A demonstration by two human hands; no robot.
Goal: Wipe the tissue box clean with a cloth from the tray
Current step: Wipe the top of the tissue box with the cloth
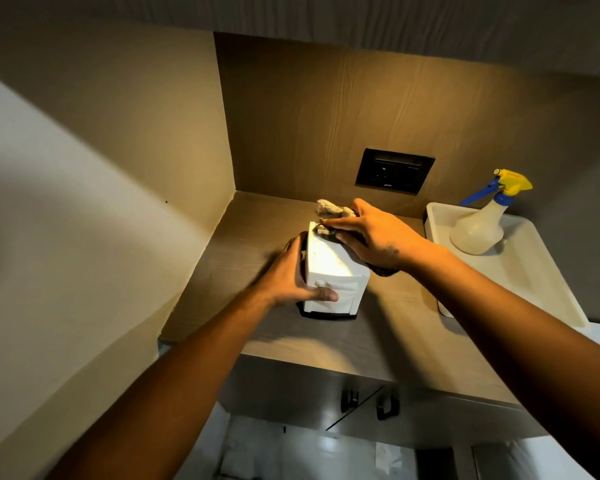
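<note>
A white tissue box on a dark base stands on the wooden counter, in its left corner area. My left hand grips the box's left side, thumb across its front face. My right hand presses a crumpled cloth flat against the box's top and right edge. The cloth is pale at its far end, and a darker part shows under my palm. The white tray lies to the right of the box.
A clear spray bottle with a yellow and blue trigger stands at the tray's far end. A black wall socket sits in the wooden back panel. A wall closes the counter on the left. Dark hooks hang beneath the counter's front edge.
</note>
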